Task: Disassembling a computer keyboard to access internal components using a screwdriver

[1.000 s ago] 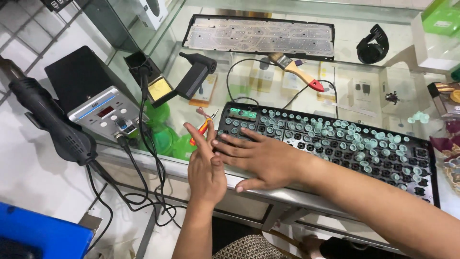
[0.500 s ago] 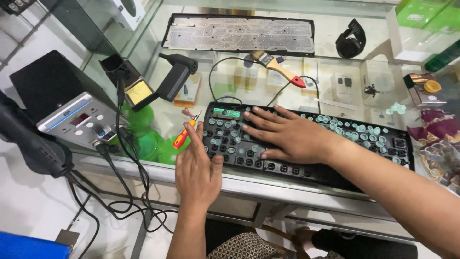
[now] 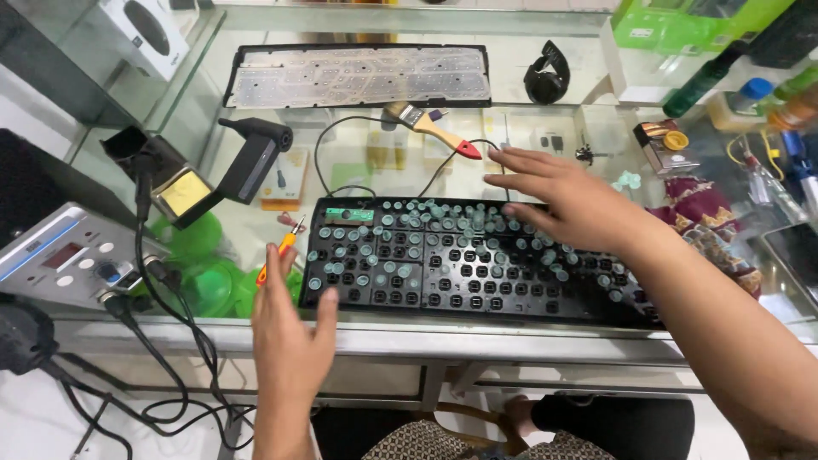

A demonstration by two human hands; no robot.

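A black keyboard base [image 3: 477,277] without keycaps lies on the glass counter, with several pale rubber domes [image 3: 426,217] scattered over it. My right hand [image 3: 571,204] hovers palm down over its upper right part, fingers spread and holding nothing. My left hand [image 3: 290,341] is at the counter's near edge, just left of the keyboard. An orange screwdriver [image 3: 277,255] is tucked in its fingers, with the tip pointing away from me. The thumb sticks out toward the keyboard's corner.
A keyboard membrane plate [image 3: 358,77] lies at the back, a red-handled brush [image 3: 426,126] and black cable before it. At left are a grey soldering station [image 3: 60,260], an iron stand [image 3: 175,187], a black hand tool [image 3: 256,153] and green tubs [image 3: 204,273]. Bottles and a phone [image 3: 797,255] crowd the right.
My right hand has slid from the keyboard's left half to its upper right. My left hand has drawn back toward the near edge with the screwdriver.
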